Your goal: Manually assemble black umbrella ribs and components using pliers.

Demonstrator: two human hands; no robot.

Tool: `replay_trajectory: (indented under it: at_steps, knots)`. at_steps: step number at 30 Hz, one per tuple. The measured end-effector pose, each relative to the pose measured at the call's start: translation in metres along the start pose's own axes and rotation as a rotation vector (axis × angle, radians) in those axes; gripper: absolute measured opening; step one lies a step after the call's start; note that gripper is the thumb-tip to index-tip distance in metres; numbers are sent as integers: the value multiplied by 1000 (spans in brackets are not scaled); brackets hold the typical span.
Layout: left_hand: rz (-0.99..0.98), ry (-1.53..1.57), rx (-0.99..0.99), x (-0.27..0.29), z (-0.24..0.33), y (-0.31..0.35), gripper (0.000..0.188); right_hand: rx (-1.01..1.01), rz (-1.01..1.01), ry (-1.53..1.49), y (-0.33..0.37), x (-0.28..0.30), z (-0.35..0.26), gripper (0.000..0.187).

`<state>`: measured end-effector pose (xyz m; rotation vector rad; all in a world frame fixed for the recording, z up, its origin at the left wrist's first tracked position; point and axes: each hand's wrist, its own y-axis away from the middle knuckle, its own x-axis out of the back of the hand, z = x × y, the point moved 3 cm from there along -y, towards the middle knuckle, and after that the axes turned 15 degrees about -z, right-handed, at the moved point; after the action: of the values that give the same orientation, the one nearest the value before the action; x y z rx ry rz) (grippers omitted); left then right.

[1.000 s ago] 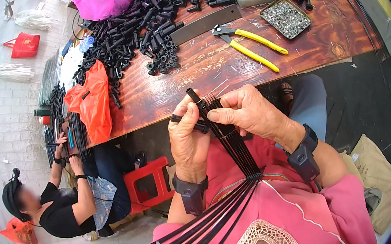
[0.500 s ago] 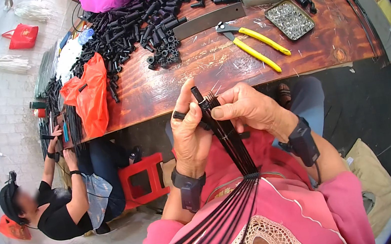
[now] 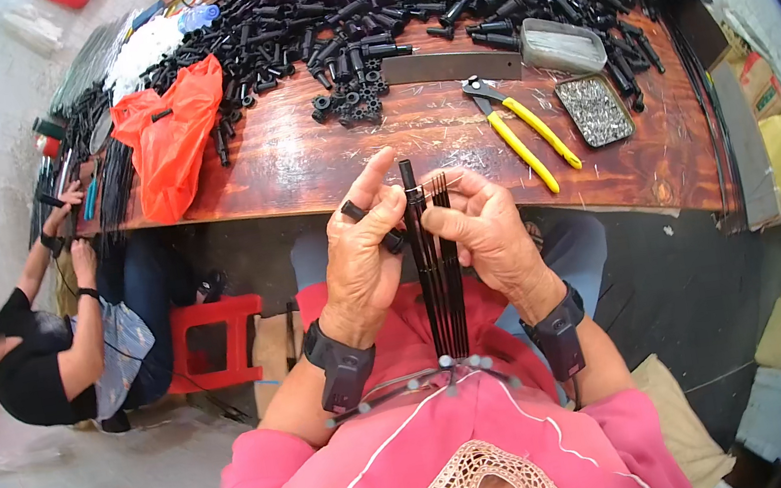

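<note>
In front of my pink top stands what looks like a folded umbrella frame (image 3: 437, 303), with thin black ribs around a dark shaft. My left hand (image 3: 360, 254) is closed on it just below the top of the black shaft (image 3: 407, 175), index finger stretched upward. Black plastic pieces (image 3: 352, 211) are also held among that hand's fingers. My right hand (image 3: 496, 240) pinches several ribs (image 3: 454, 285) between thumb and fingers, slightly apart from the shaft. Light rounded tips (image 3: 446, 363) fan out at the lower ends, against my top. Both wrists wear dark devices.
A wooden table (image 3: 297, 157) lies ahead, heaped with black plastic tubes (image 3: 355, 7). On it are yellow-handled pliers (image 3: 523, 133), a tin of small metal bits (image 3: 595, 110), a clear box (image 3: 561, 45), a flat metal bar (image 3: 451, 67) and an orange bag (image 3: 173, 140). A co-worker (image 3: 32, 348) sits at left.
My view has shifted, and the frame, tilted before, now stands nearly upright. Its lower ends have swung in toward the middle. My right hand has drawn some ribs apart from the shaft.
</note>
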<state>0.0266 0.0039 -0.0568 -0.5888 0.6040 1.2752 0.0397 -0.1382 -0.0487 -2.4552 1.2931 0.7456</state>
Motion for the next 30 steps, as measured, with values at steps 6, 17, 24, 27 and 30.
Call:
replay_trajectory:
  at_steps: [6,17,24,27,30]
  knots:
    - [-35,61,83,-11,8,-2,49,-79,-169,28,-1,7,-2,49]
    - [-219,248,87,3,-1,2,66,-37,-189,13,1,8,7,51]
    - [47,246,189,11,4,10,46,-29,-119,-82,-2,10,12,45]
    - [117,201,239,26,30,23,41,-76,-95,-49,0,19,10,45]
    - [49,72,114,35,55,25,44,-101,-94,-43,1,24,9,41]
